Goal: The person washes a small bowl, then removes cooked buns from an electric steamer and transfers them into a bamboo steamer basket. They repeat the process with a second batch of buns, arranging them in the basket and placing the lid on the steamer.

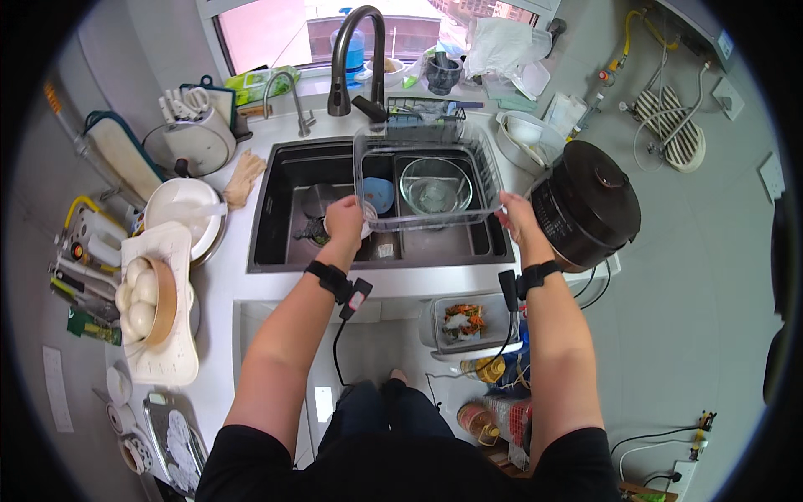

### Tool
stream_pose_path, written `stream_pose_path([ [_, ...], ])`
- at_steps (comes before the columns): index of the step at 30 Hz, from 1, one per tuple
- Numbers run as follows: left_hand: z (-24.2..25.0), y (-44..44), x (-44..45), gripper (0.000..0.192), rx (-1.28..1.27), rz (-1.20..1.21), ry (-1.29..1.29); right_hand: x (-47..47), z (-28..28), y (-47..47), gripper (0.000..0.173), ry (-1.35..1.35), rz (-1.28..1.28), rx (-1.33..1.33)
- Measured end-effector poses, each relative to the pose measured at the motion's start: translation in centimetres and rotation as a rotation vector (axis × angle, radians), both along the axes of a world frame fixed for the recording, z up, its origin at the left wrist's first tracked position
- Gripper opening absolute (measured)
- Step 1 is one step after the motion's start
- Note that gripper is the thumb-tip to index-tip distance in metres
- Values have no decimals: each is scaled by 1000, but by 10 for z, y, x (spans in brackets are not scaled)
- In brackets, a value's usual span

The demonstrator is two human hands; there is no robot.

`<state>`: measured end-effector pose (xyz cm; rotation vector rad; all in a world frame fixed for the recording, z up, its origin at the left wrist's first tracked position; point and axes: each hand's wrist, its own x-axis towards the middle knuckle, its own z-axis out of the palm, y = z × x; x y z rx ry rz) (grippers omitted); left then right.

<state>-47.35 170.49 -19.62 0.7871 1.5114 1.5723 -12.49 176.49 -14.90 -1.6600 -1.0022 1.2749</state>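
Note:
A clear plastic bin is held over the dark double sink, its far side close to the faucet. My left hand grips its near left corner. At the near right corner my right hand has hold of the rim. Through the bin I see a glass bowl in the right basin and a blue dish to its left. Part of a white round piece and a dark item lie in the left basin, half hidden behind my left hand.
A tall dark faucet arches behind the sink. To the right stands a dark electric cooker. On the left counter, steamed buns sit in a round steamer on a cream board. A bin with food scraps hangs below the counter.

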Motion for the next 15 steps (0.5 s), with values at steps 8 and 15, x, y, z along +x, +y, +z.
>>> stream_pose_path([
  [8,-89,53,36,23,-197,-37,-18,18,-70,27,38,4,-214,-103],
  [15,-107,69,54,26,-263,-57,-130,35,-98,42,48,-74,-196,-193],
])
